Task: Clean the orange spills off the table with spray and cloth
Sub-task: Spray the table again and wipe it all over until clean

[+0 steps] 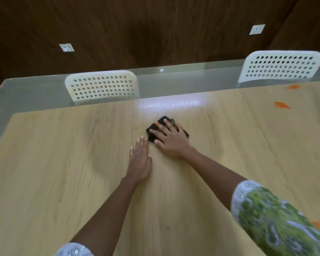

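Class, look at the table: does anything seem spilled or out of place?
Yes. Orange spills still mark the table at far right, away from the dark cloth under the right hand. No spray bottle is visible.

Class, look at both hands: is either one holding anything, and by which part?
The right hand presses flat on top of the dark cloth, fingers spread. The left hand lies flat on the table, holding nothing.

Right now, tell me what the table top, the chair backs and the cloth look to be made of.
Table top: pale wood-grain laminate or veneer, apparently under glass; it glares and a clear greenish border runs beyond the wood.
Chair backs: white moulded plastic, probably; rows of round holes, rounded edges.
Cloth: dark soft fabric, folded, pressed flat under the right hand; weave too blurred to tell.
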